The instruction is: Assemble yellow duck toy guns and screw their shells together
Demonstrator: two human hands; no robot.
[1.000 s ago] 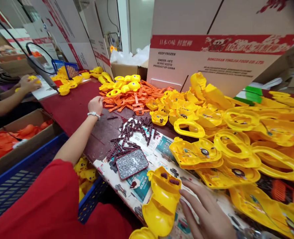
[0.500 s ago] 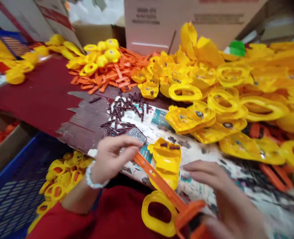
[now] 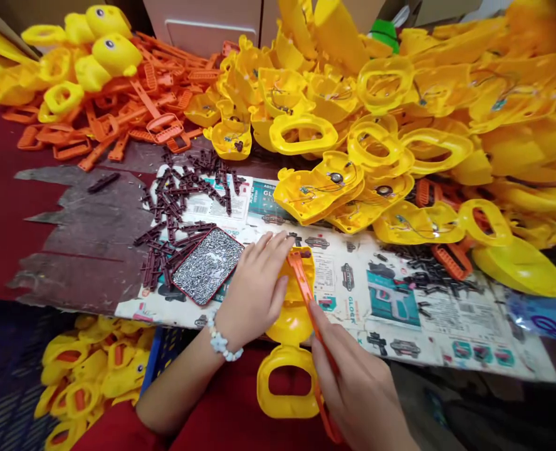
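One orange strip (image 3: 300, 275) now lies lengthwise over the yellow shell (image 3: 288, 324).

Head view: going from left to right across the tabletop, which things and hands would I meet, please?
Lone dark stick → small metal pieces → left hand → orange part → right hand → black pieces → blue-printed plastic.

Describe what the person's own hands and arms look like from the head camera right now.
Both the left hand and right hand are ungloved. The left wrist wears a beaded bracelet in pale blue and white, with a star-like piece. A red sleeve covers the left arm higher up. The right wrist and sleeve can't be made out.
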